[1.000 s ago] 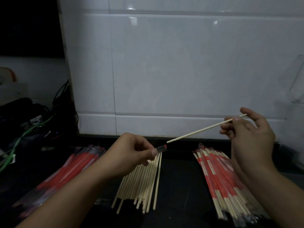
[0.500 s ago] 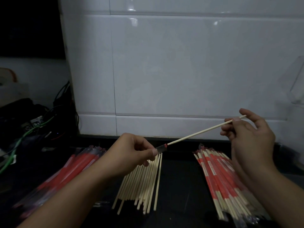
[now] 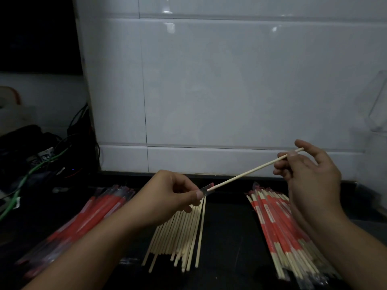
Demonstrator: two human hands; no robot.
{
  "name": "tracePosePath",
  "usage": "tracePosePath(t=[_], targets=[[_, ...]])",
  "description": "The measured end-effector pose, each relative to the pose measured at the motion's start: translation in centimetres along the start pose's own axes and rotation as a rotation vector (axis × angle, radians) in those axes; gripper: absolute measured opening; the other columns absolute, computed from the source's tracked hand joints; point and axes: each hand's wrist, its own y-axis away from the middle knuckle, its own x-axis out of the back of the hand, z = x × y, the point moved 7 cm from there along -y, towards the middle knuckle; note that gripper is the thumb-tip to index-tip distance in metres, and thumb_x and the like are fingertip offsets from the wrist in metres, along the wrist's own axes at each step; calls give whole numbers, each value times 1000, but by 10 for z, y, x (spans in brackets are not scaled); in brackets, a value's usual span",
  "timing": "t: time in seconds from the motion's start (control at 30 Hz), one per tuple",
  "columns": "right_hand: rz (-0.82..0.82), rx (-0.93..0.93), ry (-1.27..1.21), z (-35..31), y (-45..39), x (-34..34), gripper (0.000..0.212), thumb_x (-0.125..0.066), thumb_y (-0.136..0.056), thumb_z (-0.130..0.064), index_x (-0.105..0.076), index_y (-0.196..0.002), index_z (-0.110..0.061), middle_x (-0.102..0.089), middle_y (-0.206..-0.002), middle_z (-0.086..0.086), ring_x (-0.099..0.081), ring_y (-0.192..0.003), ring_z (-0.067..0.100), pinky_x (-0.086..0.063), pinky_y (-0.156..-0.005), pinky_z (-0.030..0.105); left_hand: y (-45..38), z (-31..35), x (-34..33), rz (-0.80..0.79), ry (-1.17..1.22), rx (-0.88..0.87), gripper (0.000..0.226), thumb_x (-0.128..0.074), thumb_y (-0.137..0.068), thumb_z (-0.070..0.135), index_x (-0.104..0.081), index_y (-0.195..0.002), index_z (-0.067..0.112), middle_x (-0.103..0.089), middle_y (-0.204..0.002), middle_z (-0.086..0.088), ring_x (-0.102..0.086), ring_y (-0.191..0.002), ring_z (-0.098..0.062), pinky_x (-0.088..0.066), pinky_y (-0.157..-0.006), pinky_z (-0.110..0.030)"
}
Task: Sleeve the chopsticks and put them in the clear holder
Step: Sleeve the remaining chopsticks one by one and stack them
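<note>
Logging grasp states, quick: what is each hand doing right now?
Left hand: pinches the sleeve mouth.
Right hand: pinches the upper end of the chopstick.

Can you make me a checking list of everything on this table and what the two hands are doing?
Surface: dark countertop.
Job's things: loose pale wooden chopsticks centre; empty red plastic sleeves left; sleeved red-and-wood chopsticks right; clear plastic holder on wall.
Clutter: nothing seen.
Hands: left hand pinches a sleeve mouth; right hand pinches one thin chopstick entering it.
Cables: green and black wires far left.
Surroundings: white tiled wall.
</note>
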Motion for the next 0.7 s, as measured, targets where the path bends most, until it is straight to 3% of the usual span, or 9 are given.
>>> tracePosePath(t=[0.3,0.43,0.53,0.7], targets=[[58,7,3,-4,-3,9,29,-51,-98,-1,-57,-120,-19,-67,-80,5,-65,-62,8,-55,-65,21,-1,-2,2,14,-35,-22,10,-66,-93,24,-74,-87,21,-76,-80,6,-70,-70,-7,-58,-72,-26],[70,-18,-27,-4,-5,11,29,-50,-97,3,-58,-117,-18,-66,-78,5,-63,-60,8,-54,-63,21,0,-3,3,44,1,-27,14,-63,-95,11,-73,-95,21,-75,-81,3,-70,-70,-9,-57,-75,-33],[36,-15,-4,-1,-1,6,27,-51,-98,0,-58,-113,-21,-65,-76,5,-63,-60,9,-54,-63,22,-1,-4,6,95,-14,-23,15,-65,-92,9,-73,-88,21,-76,-83,0,-70,-70,-9,-58,-75,-37],[3,-11,2,1,3,-1,24,-51,-100,-4,-57,-109,-25,-65,-76,6,-64,-61,10,-55,-64,22,1,-1,5,116,19,-33,12,-75,-85,28,-73,-79,18,-73,-73,-7,-70,-73,-25,-58,-75,-47]])
